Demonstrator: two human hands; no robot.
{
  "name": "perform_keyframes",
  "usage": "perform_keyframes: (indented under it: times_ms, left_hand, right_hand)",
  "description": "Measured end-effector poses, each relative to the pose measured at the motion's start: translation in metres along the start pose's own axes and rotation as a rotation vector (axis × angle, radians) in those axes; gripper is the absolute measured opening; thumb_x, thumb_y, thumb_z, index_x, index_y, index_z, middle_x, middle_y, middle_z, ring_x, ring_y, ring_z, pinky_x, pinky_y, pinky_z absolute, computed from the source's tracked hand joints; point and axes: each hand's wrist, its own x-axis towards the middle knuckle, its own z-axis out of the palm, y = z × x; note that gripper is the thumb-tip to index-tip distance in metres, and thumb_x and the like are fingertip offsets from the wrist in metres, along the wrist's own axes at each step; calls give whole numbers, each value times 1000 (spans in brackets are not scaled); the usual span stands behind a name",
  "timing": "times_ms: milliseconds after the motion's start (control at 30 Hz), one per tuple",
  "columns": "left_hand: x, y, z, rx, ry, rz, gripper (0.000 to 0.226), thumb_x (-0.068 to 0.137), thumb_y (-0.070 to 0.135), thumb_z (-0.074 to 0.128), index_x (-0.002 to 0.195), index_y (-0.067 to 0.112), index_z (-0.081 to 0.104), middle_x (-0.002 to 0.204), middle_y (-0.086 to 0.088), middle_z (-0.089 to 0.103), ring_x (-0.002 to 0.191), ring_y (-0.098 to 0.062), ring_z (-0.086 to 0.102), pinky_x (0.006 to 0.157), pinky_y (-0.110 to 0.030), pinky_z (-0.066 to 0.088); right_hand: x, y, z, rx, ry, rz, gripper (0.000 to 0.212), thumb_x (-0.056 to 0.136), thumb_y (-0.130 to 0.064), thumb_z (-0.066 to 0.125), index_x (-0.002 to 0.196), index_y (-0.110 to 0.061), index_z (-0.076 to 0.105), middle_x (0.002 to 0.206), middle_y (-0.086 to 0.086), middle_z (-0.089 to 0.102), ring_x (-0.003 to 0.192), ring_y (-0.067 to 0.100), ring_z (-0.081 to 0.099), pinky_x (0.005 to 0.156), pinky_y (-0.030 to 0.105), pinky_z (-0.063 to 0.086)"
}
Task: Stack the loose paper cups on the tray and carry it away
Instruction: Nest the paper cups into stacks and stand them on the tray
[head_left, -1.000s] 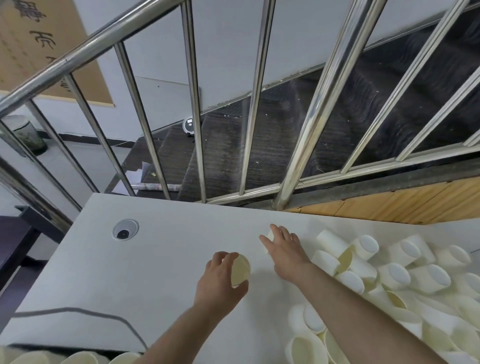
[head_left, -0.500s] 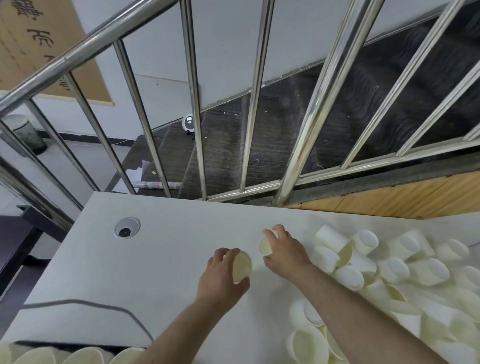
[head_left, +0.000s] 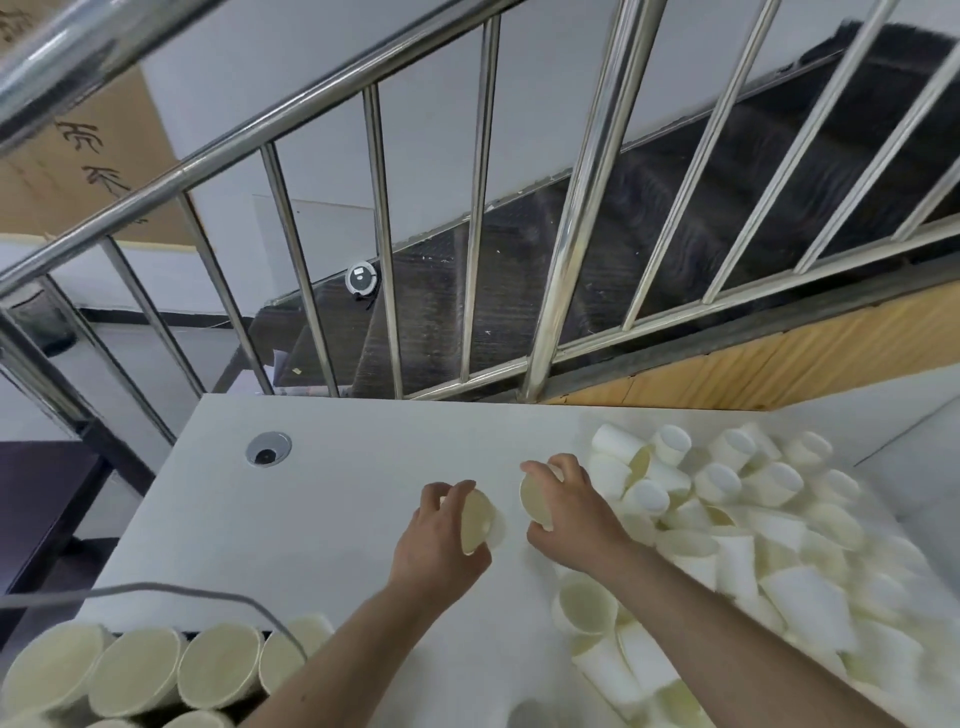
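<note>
My left hand (head_left: 439, 540) grips a cream paper cup (head_left: 477, 520) on its side, mouth facing right. My right hand (head_left: 571, 506) grips a second paper cup (head_left: 537, 498), mouth facing left toward the first; a small gap separates the two cups. Both are held just above the white table (head_left: 337, 499). A large heap of loose paper cups (head_left: 753, 525) covers the table's right side. Several stacked cups (head_left: 156, 670) lie mouth-up at the lower left. No tray is in view.
A steel stair railing (head_left: 561, 249) rises right behind the table's far edge, with dark stairs beyond. A round cable hole (head_left: 268, 450) sits in the table's left part. A grey cable (head_left: 156, 592) curves along the near edge.
My right hand picked a cup from the heap's edge and brought it left toward the cup in my left hand. The view shifted down, revealing the stacked cups at lower left.
</note>
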Motion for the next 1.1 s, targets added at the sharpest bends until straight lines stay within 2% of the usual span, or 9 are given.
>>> perform_keyframes:
  times_ms: [300,533,733,833,933,1100]
  left_hand:
    - [-101,-4,-28,-35,114,65,72,79,33,66,142,31,31,132,9,35,115,-15,48,87,-30,47]
    - [-192,-30,-37,-97,240,6,65,76,30,69,135,30,43,120,18,37,111,-9,49,78,-19,41]
    - [-229,-59,-63,-122,281,-39,71,66,42,58,135,26,45,126,10,42,109,-10,50,83,-21,41]
    - [-242,-74,-72,-116,294,-29,69,68,40,60,134,25,46,126,8,44,110,-12,49,85,-24,43]
    - [-254,-99,-88,-119,316,-11,69,68,37,65,133,25,48,123,10,46,112,-11,49,86,-21,40]
    - [-267,-148,-127,-110,319,24,66,74,24,72,134,24,46,125,11,45,113,-9,47,88,-20,39]
  right_hand:
    - [-84,-38,2,73,54,-110,70,79,-18,59,142,-33,34,139,-2,24,131,19,32,86,32,50]
    - [-139,-91,34,120,-29,-208,69,79,-19,60,142,-32,34,138,-1,25,129,20,34,86,34,51]
    - [-173,-134,56,95,-63,-285,70,81,-18,58,144,-30,32,137,0,26,127,21,35,87,32,50]
    - [-182,-159,66,83,-78,-309,70,81,-18,57,146,-29,31,138,0,25,128,21,35,88,32,49]
    - [-187,-191,77,79,-84,-327,71,81,-20,59,146,-28,31,140,0,26,129,21,35,91,33,48]
    - [-189,-250,98,76,-73,-309,71,82,-23,60,146,-31,30,142,1,25,131,22,34,94,31,45]
